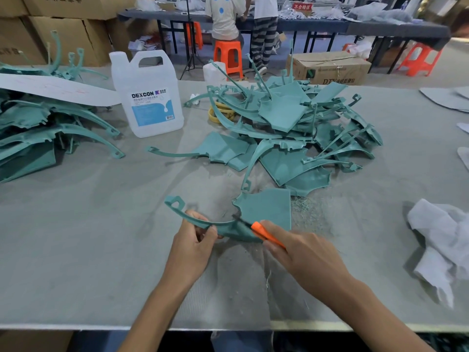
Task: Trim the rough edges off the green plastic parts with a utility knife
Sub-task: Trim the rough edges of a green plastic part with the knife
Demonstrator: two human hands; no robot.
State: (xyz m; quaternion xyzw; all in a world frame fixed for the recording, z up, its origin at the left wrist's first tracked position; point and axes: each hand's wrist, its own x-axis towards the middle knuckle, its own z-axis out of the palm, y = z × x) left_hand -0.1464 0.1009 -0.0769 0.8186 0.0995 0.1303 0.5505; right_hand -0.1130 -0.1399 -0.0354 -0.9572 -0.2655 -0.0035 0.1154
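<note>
part in hand: the green part (269, 209) sits low in the middle of the table (76, 237), just in front of the person, flat panel to the right and thin curved arm out to the left

left hand: the left hand (195, 240) pinches that thin arm, fingers curled round it, pretty near the cut

right hand: the right hand (299, 252) is wrapped round the orange utility knife (266, 233), blade tip on the inner edge where arm meets panel

biggest worry: the blade points roughly toward the left hand, so if it skips off the edge I reckon it runs straight at those fingers

second worry: the arm looks bendy, and pressing hard could flex it so the knife digs in and gouges the part rather than shaving it

grip: only the arm is held and the panel rests loose, so the part might twist mid-stroke

mess: shavings (304, 209) beside the panel could make things slide

queue: the pile of green parts (286, 115) behind is tangled, and pulling one could drag others onto the work spot
</note>
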